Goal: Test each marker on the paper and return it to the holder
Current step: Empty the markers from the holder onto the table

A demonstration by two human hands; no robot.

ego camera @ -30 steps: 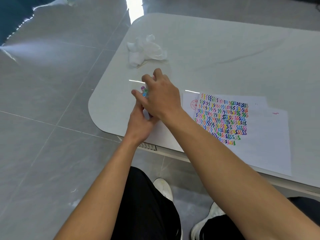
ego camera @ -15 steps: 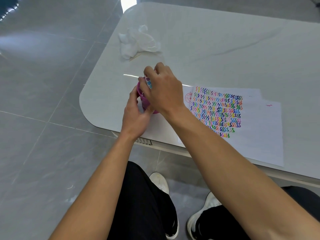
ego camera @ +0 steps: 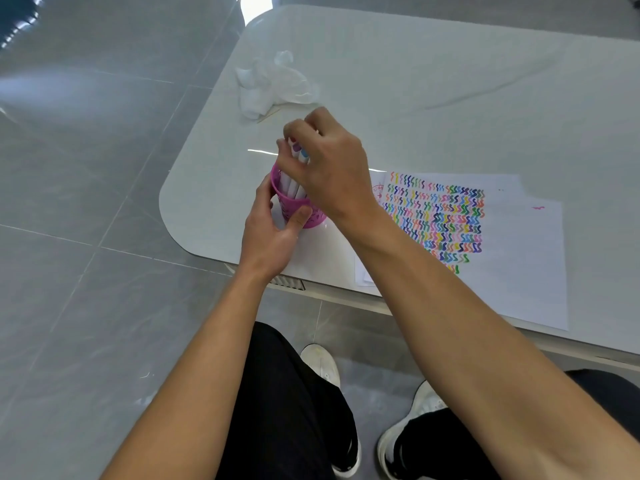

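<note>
The pink holder (ego camera: 313, 216) stands near the tabletop (ego camera: 450, 98) corner, at 9 o'clock from the paper (ego camera: 519, 237), and it looks tipped rather than upright. The left hand (ego camera: 266, 233) wraps its side, thumb pressed on the near wall. The right hand (ego camera: 332, 168) comes in from above with its grip closed round the tops of several markers (ego camera: 294, 178). Which single one it has picked out cannot be told.

The risk is a bunch lift. If the fingers drag more than one marker, the neighbours may ride up, spill over the rim and roll toward the edge at 7 o'clock. A loose left hold would let the holder tip further or skid on the glossy surface. A cap could also pull off inside the cluster and leave ink on the fingers.

Against half a second ago, the right hand sits higher above the rim, so more white barrel shows beneath it and the coloured caps peek out by the knuckles. The left hand keeps the same hold. The crumpled white wad (ego camera: 273, 84) at 12 o'clock has not been touched
</note>
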